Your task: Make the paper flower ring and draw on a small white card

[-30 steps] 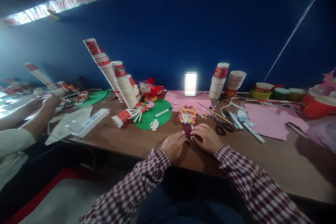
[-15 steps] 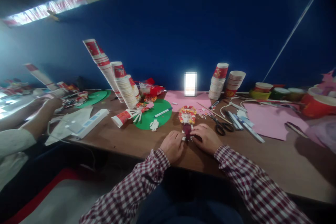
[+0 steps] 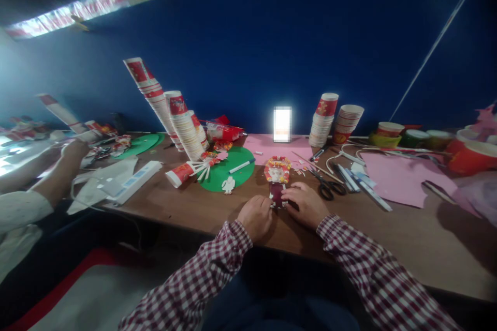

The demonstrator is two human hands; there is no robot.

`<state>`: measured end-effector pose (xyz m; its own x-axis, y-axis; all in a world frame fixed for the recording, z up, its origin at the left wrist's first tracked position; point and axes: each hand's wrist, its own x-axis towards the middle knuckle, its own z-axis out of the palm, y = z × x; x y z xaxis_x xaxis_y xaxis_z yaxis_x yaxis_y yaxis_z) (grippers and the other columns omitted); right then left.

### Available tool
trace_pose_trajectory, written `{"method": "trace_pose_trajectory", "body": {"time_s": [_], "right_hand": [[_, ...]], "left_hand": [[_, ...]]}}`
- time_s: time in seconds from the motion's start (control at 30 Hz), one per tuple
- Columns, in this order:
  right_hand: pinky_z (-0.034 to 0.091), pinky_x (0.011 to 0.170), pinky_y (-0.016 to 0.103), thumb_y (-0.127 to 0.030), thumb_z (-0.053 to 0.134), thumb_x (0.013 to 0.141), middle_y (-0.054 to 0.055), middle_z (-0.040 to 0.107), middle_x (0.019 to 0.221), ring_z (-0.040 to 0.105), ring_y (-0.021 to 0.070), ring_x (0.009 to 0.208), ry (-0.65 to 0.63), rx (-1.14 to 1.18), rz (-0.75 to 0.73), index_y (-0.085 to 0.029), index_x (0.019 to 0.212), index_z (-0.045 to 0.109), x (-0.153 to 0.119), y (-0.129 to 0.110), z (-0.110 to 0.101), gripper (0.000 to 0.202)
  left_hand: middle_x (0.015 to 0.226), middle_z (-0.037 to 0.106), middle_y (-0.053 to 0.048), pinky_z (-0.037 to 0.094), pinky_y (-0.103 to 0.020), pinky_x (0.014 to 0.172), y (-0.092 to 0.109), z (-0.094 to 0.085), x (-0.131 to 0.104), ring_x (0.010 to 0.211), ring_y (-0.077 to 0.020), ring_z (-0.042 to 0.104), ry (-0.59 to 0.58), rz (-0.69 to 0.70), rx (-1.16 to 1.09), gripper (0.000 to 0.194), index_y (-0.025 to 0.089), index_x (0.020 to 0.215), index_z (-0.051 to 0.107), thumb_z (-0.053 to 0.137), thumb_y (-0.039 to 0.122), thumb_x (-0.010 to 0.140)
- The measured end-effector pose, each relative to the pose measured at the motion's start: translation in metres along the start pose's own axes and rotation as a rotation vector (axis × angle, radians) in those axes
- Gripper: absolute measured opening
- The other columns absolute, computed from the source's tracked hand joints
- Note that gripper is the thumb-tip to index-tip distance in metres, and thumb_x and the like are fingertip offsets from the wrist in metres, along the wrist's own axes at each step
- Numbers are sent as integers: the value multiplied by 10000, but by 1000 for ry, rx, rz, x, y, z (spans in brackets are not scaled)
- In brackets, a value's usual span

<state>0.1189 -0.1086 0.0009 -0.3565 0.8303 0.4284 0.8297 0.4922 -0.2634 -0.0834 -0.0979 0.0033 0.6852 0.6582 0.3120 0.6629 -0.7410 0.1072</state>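
Head view: figure, red-and-yellow-rimmed head, maroon body, lying near the desk's front edge; left hand, fingers bunched, and right hand, fingers loosely curved, touch its body from either side.

Text: none legible | paper cups: printed marks, too small to read

Single head camera over table, facing forward and down; wall at twelve o'clock, left hand close at six, right hand close near five.
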Motion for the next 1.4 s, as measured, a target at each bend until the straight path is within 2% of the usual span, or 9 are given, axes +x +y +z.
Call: {"method": "trace_pose_trajectory", "body": {"time_s": [0.17,0.67,1.4], "right_hand": [[430,913,409,-274,549,828,38,698,1087,504,251,1057,-21,-31,8,-212,947,715,0,-3,-2,214],[403,859,408,-272,533,835,38,686,1104,479,271,1073,-61,-151,16,-229,980,696,0,-11,-4,222],[403,814,371,-260,537,835,42,690,1041,501,244,982,-44,-172,15,-232,947,684,0,-14,-4,187]], "left_hand": [[858,575,-88,471,-367,773,-1,3,0,837,-214,527,-24,17,30,139,142,855,530,397,173,877],[885,573,-91,478,-388,782,0,7,-1,870,-224,528,-44,-9,70,142,146,884,532,399,197,882],[896,589,-69,478,-356,771,3,-1,-3,873,-213,540,-51,-44,70,130,171,884,541,413,197,879]]}}
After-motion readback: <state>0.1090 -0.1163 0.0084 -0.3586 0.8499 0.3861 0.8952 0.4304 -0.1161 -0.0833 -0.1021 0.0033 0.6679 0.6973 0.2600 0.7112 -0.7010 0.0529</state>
